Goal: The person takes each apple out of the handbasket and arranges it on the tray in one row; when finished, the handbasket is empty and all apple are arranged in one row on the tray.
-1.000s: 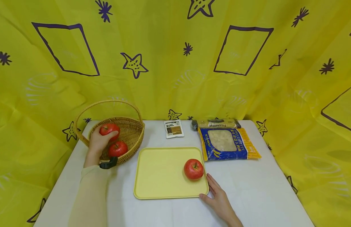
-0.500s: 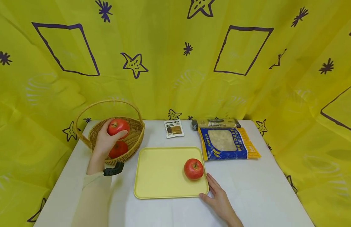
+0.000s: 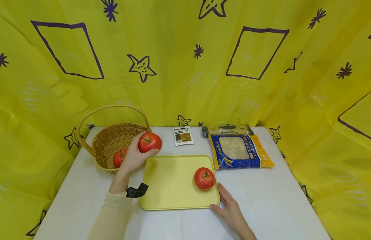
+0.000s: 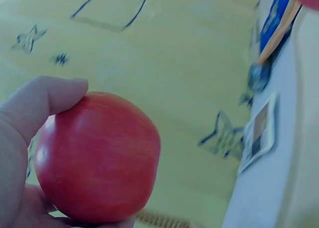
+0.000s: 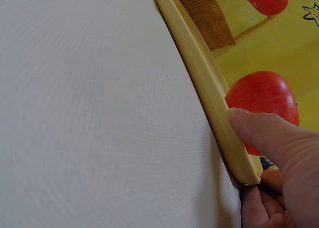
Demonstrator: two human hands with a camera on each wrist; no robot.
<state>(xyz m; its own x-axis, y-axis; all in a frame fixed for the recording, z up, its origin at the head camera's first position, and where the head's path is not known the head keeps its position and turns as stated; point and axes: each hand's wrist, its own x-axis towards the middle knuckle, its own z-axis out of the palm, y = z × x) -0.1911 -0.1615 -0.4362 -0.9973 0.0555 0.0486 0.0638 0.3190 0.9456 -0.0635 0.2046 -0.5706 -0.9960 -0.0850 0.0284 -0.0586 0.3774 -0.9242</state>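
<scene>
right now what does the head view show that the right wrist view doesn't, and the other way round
Only the head view shows the left hand, the small white packet and the basket apple. Only the right wrist view gives a close, side-on look at the outer wall of the tray. Both show the right hand, held apple, tray apple, tray, basket, yellow backdrop and white tabletop.
</scene>
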